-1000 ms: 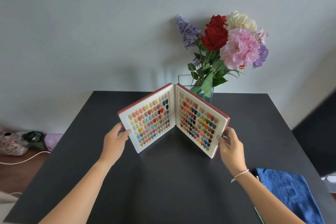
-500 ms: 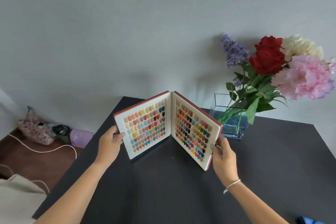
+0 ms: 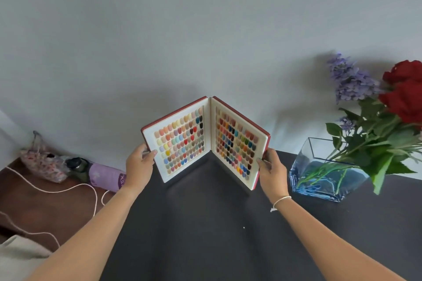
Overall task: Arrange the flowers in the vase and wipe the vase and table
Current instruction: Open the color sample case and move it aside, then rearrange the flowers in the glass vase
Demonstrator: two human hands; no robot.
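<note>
A red-covered colour sample book [image 3: 205,139] stands open in a V near the far left corner of the black table [image 3: 217,235]. My left hand [image 3: 139,165] grips the book's left cover edge and my right hand [image 3: 271,170] grips its right cover edge. To the right, apart from the book, a clear square glass vase [image 3: 324,173] with bluish water holds the flowers [image 3: 388,102]: purple sprigs, red blooms and green leaves, partly cut off by the frame's right edge. The blue cloth is out of view.
A grey wall runs behind the table. On the brown floor at left lie a patterned pouch [image 3: 43,164], a dark bottle [image 3: 78,165], a purple bag [image 3: 105,177] and a white cord [image 3: 75,187]. A beige fabric [image 3: 20,258] sits at bottom left.
The book, held in both hands, has shifted left toward the table's far left corner. The view swung left, so the vase and flowers now sit at the right edge and the cloth is gone.
</note>
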